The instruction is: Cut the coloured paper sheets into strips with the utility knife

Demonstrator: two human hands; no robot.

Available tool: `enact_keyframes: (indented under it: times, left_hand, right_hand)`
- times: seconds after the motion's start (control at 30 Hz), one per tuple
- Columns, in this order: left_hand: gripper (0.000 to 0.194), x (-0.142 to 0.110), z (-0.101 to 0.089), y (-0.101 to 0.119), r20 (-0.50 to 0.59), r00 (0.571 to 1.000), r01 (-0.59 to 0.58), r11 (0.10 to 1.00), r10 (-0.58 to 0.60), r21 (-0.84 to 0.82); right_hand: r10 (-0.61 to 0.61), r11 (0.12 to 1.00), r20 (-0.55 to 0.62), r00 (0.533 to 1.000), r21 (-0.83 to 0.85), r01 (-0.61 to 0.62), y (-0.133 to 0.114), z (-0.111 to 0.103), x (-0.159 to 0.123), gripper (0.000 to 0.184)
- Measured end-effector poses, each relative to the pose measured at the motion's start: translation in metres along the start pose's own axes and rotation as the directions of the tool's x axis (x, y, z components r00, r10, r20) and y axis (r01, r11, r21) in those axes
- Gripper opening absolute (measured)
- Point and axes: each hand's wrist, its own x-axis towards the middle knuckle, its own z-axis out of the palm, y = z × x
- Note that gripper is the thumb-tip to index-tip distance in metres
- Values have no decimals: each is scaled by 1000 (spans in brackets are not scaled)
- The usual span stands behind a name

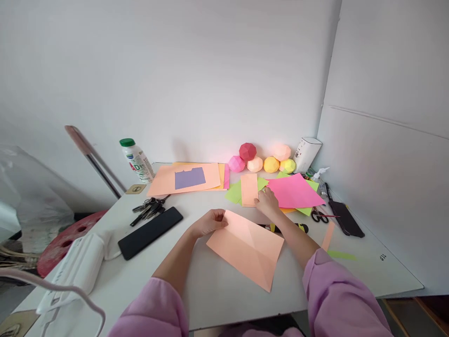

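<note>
My left hand [209, 222] is closed on the upper left corner of a peach sheet of paper [245, 245], thumb on top. Crease lines cross the sheet, which is tilted over the front of the table. Farther off, my right hand [268, 202] is closed with its fingertips at the lower right edge of a small peach paper rectangle [249, 188]. That rectangle lies over green paper [234, 191]. Beside my right hand are pink sheets [296, 189] on more green ones. A black and yellow utility knife [303, 228] is partly hidden behind my right forearm and the creased sheet.
Several faceted paper balls [247, 151] stand by the wall. Scissors [319, 215], a dark pouch [345, 219] and paper strips [329, 235] lie right. Left are stacked sheets [163, 180], a bottle [136, 161], keys [150, 209], a black phone [150, 232] and a white power strip [79, 267].
</note>
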Motion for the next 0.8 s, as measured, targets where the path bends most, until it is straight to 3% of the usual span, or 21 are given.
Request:
enact_keyframes:
  times: [0.1,0.17,0.3,0.47,0.53,0.67,0.8]
  left_hand:
    - [22,2,0,-3,-67,997,-41,996,47,77]
    - [17,4,1,-4,-124,987,-80,987,98,142]
    - [16,7,2,-7,-180,966,-123,946,183,299]
    - [23,2,0,-6,-126,970,-118,858,206,499]
    - [24,0,-2,-4,-129,968,-101,806,215,584]
    - [30,-3,-4,1,-232,937,-19,701,261,713]
    - [37,-5,16,8,-309,889,38,615,339,787]
  right_hand:
    - [-173,985,95,980,5,173,0,-16,-32,19]
    - [-288,958,200,937,78,277,0,-25,-57,24]
    - [-543,831,318,777,334,445,5,-28,-104,33]
    - [-717,692,330,614,231,684,10,0,-136,35]
    - [-739,658,315,595,147,739,10,11,-141,33]
    - [-734,651,314,603,70,756,10,20,-143,34]
    - [-730,651,308,611,40,758,10,22,-143,35]
